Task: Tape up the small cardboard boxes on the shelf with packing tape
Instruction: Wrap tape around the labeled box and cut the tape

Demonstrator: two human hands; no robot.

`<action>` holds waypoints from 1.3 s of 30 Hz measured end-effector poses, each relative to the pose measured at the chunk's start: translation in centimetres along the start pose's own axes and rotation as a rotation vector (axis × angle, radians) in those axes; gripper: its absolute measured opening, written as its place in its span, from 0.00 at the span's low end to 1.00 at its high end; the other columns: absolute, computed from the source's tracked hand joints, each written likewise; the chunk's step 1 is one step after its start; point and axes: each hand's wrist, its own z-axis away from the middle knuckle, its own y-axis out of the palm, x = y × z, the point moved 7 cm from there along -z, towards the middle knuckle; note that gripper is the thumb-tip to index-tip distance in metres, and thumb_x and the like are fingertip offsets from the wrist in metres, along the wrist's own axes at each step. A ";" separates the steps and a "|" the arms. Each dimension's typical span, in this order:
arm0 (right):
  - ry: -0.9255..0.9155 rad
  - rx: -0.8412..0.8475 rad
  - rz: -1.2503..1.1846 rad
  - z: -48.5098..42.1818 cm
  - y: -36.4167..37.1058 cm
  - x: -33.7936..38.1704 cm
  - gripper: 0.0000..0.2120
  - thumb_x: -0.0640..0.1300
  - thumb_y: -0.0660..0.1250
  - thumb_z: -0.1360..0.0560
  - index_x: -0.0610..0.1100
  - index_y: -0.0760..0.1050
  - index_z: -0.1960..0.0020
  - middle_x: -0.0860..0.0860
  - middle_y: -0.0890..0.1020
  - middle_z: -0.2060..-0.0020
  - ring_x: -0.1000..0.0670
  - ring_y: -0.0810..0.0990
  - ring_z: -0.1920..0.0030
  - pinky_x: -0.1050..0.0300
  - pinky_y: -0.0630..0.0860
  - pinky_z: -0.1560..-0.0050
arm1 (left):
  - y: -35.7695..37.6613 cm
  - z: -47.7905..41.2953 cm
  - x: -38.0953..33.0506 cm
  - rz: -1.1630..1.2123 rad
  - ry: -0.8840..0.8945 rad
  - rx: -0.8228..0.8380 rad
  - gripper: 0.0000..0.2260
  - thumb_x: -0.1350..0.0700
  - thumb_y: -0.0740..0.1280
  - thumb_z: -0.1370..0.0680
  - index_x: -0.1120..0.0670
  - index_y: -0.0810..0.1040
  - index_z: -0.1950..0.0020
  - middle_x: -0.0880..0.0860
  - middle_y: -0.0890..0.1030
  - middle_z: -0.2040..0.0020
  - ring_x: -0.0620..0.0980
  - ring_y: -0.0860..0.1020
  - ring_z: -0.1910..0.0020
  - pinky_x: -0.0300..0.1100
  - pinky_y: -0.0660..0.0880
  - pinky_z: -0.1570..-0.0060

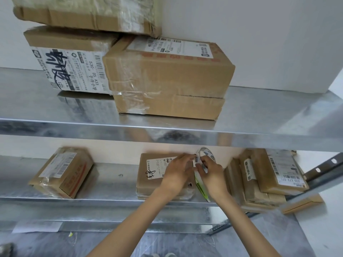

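**Two hands, one roll, one box**

At the lower shelf's [111, 184] middle, the right hand [211, 173] curled round one tape roll [205, 154] beside one small box [154, 179]. The left hand [178, 168] lay on the box top, and I could not tell whether it gripped anything. A second box [63, 173] sat near the left end.

Shiny metal shelving [167, 134] against a white wall [259, 43]
The upper shelf [269, 108] spans 9 to 3 o'clock, with the lower shelf [115, 182] beneath. A slotted upright [326, 166] stands at 3 o'clock, and grey floor [185, 243] shows at 6 o'clock. Soft, even light glints off the metal.
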 end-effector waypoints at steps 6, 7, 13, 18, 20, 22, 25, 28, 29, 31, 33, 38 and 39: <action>0.013 0.039 -0.172 0.8 -0.8 2.2 0.07 0.40 0.66 0.25 0.41 0.73 0.61 0.52 0.76 0.73 0.54 0.73 0.70 0.61 0.67 0.66 | -2.4 0.2 0.4 0.259 -0.082 -0.133 0.10 0.63 0.72 0.28 0.47 0.78 0.60 0.44 0.82 0.60 0.42 0.79 0.59 0.38 0.75 0.55; 0.023 0.052 -0.211 1.1 -0.8 2.7 0.07 0.40 0.66 0.25 0.40 0.73 0.60 0.53 0.77 0.74 0.56 0.74 0.71 0.65 0.68 0.67 | -2.8 0.1 0.4 0.265 -0.075 -0.138 0.10 0.63 0.72 0.27 0.48 0.79 0.62 0.44 0.82 0.61 0.42 0.80 0.60 0.39 0.76 0.55; 0.081 0.262 -0.476 2.6 0.1 4.2 0.07 0.40 0.65 0.23 0.46 0.75 0.45 0.49 0.85 0.62 0.52 0.84 0.61 0.59 0.79 0.57 | -5.1 -1.3 -0.5 0.054 -0.079 -0.142 0.08 0.57 0.70 0.25 0.48 0.80 0.63 0.42 0.82 0.61 0.42 0.79 0.57 0.46 0.77 0.52; 0.101 0.281 -0.579 3.9 0.4 4.7 0.08 0.37 0.62 0.22 0.35 0.79 0.53 0.44 0.85 0.65 0.52 0.83 0.63 0.66 0.76 0.57 | -5.5 -2.5 -1.1 -0.069 -0.113 0.039 0.08 0.53 0.70 0.24 0.45 0.80 0.63 0.40 0.82 0.58 0.39 0.77 0.54 0.43 0.73 0.46; 0.132 0.246 -0.583 4.1 0.2 4.8 0.11 0.38 0.62 0.21 0.33 0.79 0.55 0.44 0.84 0.67 0.51 0.83 0.66 0.67 0.76 0.59 | -5.1 -2.9 -1.4 -0.092 -0.074 0.103 0.07 0.52 0.70 0.25 0.46 0.80 0.63 0.41 0.82 0.59 0.39 0.78 0.53 0.44 0.73 0.45; 0.223 0.234 -0.608 4.3 0.5 4.2 0.16 0.42 0.61 0.20 0.33 0.79 0.59 0.44 0.84 0.69 0.49 0.82 0.70 0.64 0.77 0.61 | -5.1 -3.4 -1.5 -0.047 -0.070 0.108 0.07 0.54 0.69 0.24 0.47 0.80 0.62 0.40 0.82 0.60 0.39 0.78 0.54 0.43 0.73 0.46; 0.401 0.199 -0.687 4.9 1.0 2.6 0.23 0.48 0.59 0.20 0.36 0.78 0.67 0.42 0.80 0.75 0.47 0.79 0.75 0.60 0.78 0.66 | -5.1 -4.5 -1.4 0.038 -0.070 0.132 0.09 0.56 0.69 0.24 0.47 0.79 0.63 0.42 0.82 0.58 0.44 0.80 0.52 0.43 0.74 0.44; 0.367 0.164 -0.629 5.6 1.1 2.4 0.21 0.47 0.59 0.20 0.38 0.77 0.66 0.44 0.80 0.76 0.52 0.79 0.73 0.69 0.74 0.64 | -4.2 -5.4 -0.4 0.005 -0.109 0.174 0.04 0.56 0.69 0.23 0.51 0.82 0.58 0.46 0.83 0.55 0.46 0.80 0.51 0.45 0.74 0.42; 0.354 0.176 -0.621 6.0 1.3 2.7 0.19 0.46 0.59 0.20 0.38 0.77 0.65 0.44 0.81 0.75 0.54 0.79 0.71 0.72 0.72 0.62 | -4.0 -5.7 0.4 0.000 -0.162 0.166 0.04 0.55 0.69 0.23 0.53 0.83 0.55 0.46 0.83 0.53 0.45 0.80 0.50 0.42 0.73 0.41; 0.347 0.230 -0.620 6.9 2.1 2.9 0.16 0.44 0.60 0.20 0.38 0.78 0.61 0.45 0.83 0.71 0.57 0.80 0.66 0.76 0.70 0.59 | -3.2 -6.3 1.7 -0.026 -0.197 0.180 0.04 0.54 0.69 0.23 0.54 0.82 0.54 0.45 0.82 0.54 0.43 0.78 0.53 0.39 0.72 0.44; 0.356 0.266 -0.620 7.5 2.5 2.8 0.14 0.43 0.60 0.20 0.40 0.79 0.60 0.47 0.84 0.69 0.59 0.81 0.64 0.76 0.70 0.57 | -2.0 -6.6 2.1 -0.077 -0.160 0.223 0.04 0.56 0.70 0.24 0.55 0.81 0.56 0.45 0.82 0.56 0.43 0.79 0.55 0.42 0.73 0.46; 0.458 0.227 -0.693 6.7 2.6 1.7 0.20 0.43 0.61 0.21 0.39 0.78 0.69 0.43 0.81 0.75 0.51 0.79 0.74 0.64 0.74 0.67 | -0.4 -7.1 3.4 -0.121 -0.203 0.187 0.06 0.56 0.66 0.22 0.57 0.81 0.52 0.49 0.83 0.50 0.49 0.79 0.49 0.45 0.73 0.45; 0.480 0.220 -0.695 6.7 2.7 1.3 0.22 0.44 0.62 0.21 0.40 0.78 0.72 0.42 0.80 0.76 0.48 0.79 0.75 0.61 0.75 0.67 | -0.3 -7.2 3.6 -0.115 -0.220 0.183 0.06 0.56 0.66 0.22 0.56 0.81 0.51 0.49 0.83 0.50 0.49 0.79 0.49 0.45 0.73 0.45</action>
